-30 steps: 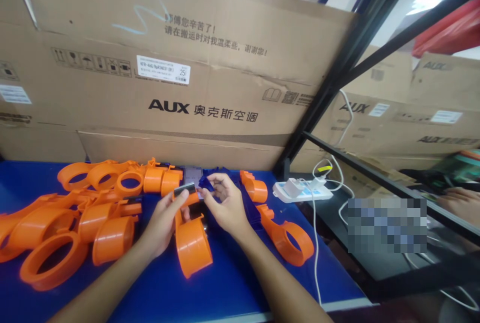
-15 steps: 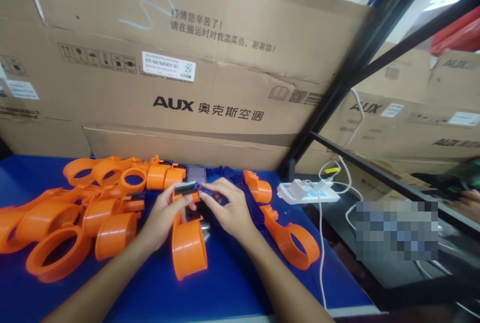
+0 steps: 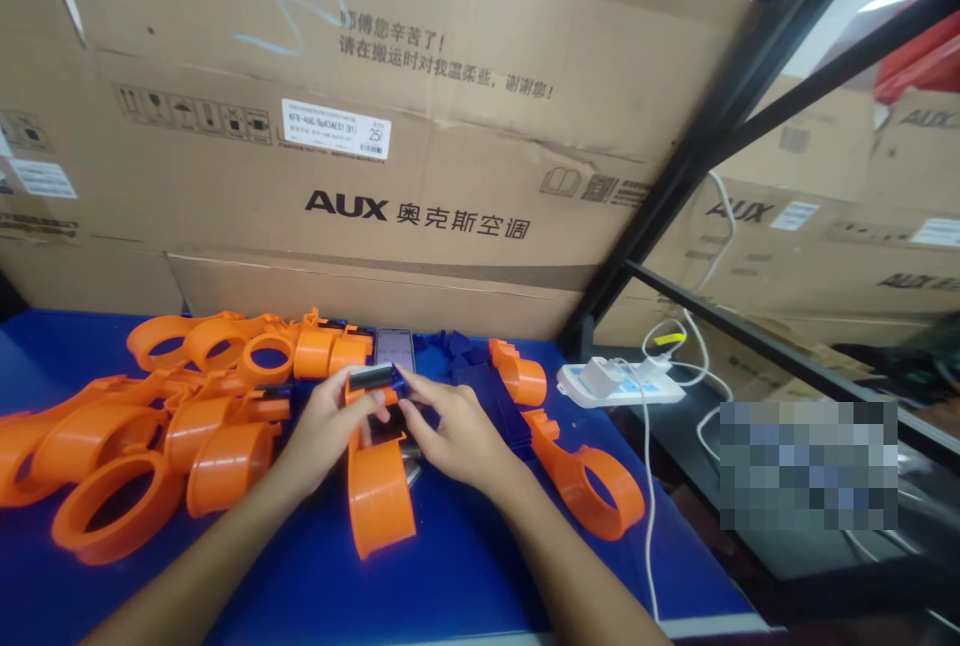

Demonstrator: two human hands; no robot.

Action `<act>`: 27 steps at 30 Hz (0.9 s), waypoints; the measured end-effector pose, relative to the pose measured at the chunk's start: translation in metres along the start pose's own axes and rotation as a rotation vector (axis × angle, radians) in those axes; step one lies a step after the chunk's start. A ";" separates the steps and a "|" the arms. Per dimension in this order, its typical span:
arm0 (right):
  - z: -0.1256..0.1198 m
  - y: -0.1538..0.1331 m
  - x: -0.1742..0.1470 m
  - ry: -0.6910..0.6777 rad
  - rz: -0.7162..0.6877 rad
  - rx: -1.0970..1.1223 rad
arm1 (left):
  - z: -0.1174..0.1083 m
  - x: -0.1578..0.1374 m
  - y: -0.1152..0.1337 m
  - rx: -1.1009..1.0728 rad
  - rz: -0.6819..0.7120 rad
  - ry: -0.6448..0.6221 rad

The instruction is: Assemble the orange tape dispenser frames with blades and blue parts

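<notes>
My left hand [image 3: 330,431] is closed around the head of an orange tape dispenser [image 3: 381,501], whose wide ring hangs down toward the table. A dark roller [image 3: 371,378] lies across the top of that head. At the roller's right end sits a small dark-blue plastic piece [image 3: 397,382], with the fingers of my right hand [image 3: 454,426] closed at it. How that piece joins the dispenser is hidden by my fingers. Under my hands a metallic object [image 3: 411,466] shows only in part, too covered to name.
Several orange tape dispensers [image 3: 116,506] crowd the blue table's left side; two more [image 3: 600,491] lie at right. Behind my hands are a phone [image 3: 395,346] and dark-blue pieces [image 3: 491,401]. A white power strip [image 3: 622,381] with cables borders the right edge; a cardboard box [image 3: 420,166] stands behind.
My right fingers have shifted slightly at the dark-blue piece, leaving more of it and the phone visible. The dispenser stays in my left hand, and the view has turned a little.
</notes>
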State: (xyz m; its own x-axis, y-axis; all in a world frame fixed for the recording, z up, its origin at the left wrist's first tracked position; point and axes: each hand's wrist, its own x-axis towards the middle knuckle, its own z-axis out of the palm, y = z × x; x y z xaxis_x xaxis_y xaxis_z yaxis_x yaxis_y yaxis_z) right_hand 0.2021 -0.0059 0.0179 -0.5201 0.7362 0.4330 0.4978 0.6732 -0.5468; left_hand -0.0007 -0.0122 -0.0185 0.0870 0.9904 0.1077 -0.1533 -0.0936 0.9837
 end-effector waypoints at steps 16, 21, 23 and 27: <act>-0.001 -0.005 -0.007 -0.205 0.006 -0.354 | -0.001 -0.002 0.004 0.190 0.016 -0.034; 0.003 -0.009 -0.008 -0.223 0.019 -0.399 | -0.002 0.001 0.000 0.208 0.019 -0.024; 0.005 -0.012 -0.008 -0.235 0.036 -0.439 | -0.002 0.001 -0.001 0.220 0.015 -0.023; 0.006 -0.019 -0.009 -0.244 0.050 -0.477 | -0.002 0.001 0.001 0.232 0.001 -0.036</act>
State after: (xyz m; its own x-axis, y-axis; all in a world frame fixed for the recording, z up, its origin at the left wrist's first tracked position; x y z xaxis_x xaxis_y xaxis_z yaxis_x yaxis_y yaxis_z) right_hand 0.1931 -0.0258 0.0198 -0.6055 0.7690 0.2050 0.7567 0.6361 -0.1513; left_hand -0.0025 -0.0112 -0.0180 0.1228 0.9864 0.1095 0.0769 -0.1194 0.9899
